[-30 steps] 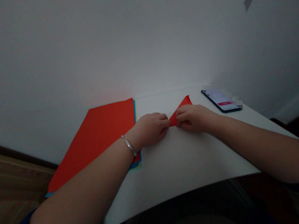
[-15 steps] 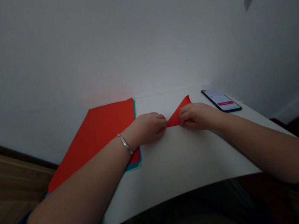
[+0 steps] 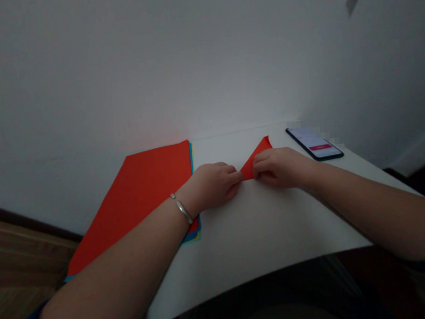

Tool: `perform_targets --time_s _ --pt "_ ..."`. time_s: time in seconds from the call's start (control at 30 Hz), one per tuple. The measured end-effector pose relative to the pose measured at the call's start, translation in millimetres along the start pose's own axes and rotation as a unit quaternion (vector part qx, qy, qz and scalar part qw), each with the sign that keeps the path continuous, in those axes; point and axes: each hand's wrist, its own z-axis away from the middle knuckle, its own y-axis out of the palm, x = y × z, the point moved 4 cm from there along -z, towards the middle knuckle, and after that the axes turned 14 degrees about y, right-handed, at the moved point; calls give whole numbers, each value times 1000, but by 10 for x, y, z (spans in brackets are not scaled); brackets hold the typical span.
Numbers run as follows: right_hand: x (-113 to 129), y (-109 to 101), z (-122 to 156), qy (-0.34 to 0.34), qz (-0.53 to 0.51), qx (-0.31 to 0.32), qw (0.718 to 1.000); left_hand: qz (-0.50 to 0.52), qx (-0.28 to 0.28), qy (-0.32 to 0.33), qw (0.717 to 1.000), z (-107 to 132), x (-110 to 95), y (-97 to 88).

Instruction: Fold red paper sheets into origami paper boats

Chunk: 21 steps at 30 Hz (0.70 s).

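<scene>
A small piece of red paper (image 3: 256, 159), folded to a triangular shape, lies on the white table between my hands. Its far tip points up and right, and a small flap shows there. My left hand (image 3: 217, 183) has its fingers drawn together, with the fingertips on the paper's left corner. At the paper's right side, my right hand (image 3: 280, 167) is closed, thumb and fingers pinching the near part. Part of the paper's right side is hidden behind these fingers. A silver bracelet (image 3: 183, 210) circles my left wrist.
A stack of coloured sheets (image 3: 151, 184), red on top with blue and yellow edges below, lies on the left under my left forearm. A phone (image 3: 317, 145) with a lit screen rests at the right. The white table (image 3: 263, 234) meets a wall behind.
My left hand has shifted slightly right, its fingertips covering more of the paper's left corner. My right hand has moved barely left. The paper's far tip stays in place.
</scene>
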Motion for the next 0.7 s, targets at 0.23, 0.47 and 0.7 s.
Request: perform_targets --time_s 0.23,0.47,0.7 --pt "19 63 11 -39 3 -11 999 18 5 -8 1000 -1 25 8" --pt "12 -33 17 -36 4 18 999 8 -10 -24 1000 12 30 -1" --pt "-107 -227 -18 175 156 -30 972 -15 1 -61 998 12 8 0"
